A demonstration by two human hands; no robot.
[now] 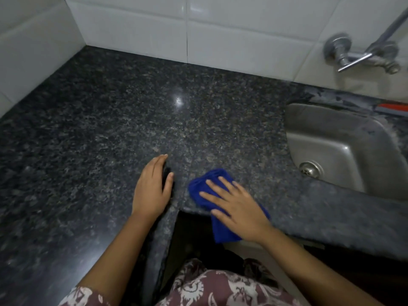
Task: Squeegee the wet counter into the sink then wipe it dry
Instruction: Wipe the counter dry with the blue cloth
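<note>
The dark speckled granite counter (123, 111) forms an L around the inner corner where I stand. A blue cloth (199, 184) lies at the counter's front edge, part of it hanging over the edge. My right hand (236, 206) presses flat on the cloth with fingers spread. Just to the left, my left hand (152, 188) rests palm down on the bare counter, holding nothing. The steel sink (326, 142) is set into the counter at the right, its drain (310, 170) visible.
White tiled walls (136, 25) close the counter at the back and left. A wall tap (362, 55) hangs above the sink. An orange and grey object (391, 108) lies behind the sink at the right edge. My patterned clothing (216, 288) fills the bottom.
</note>
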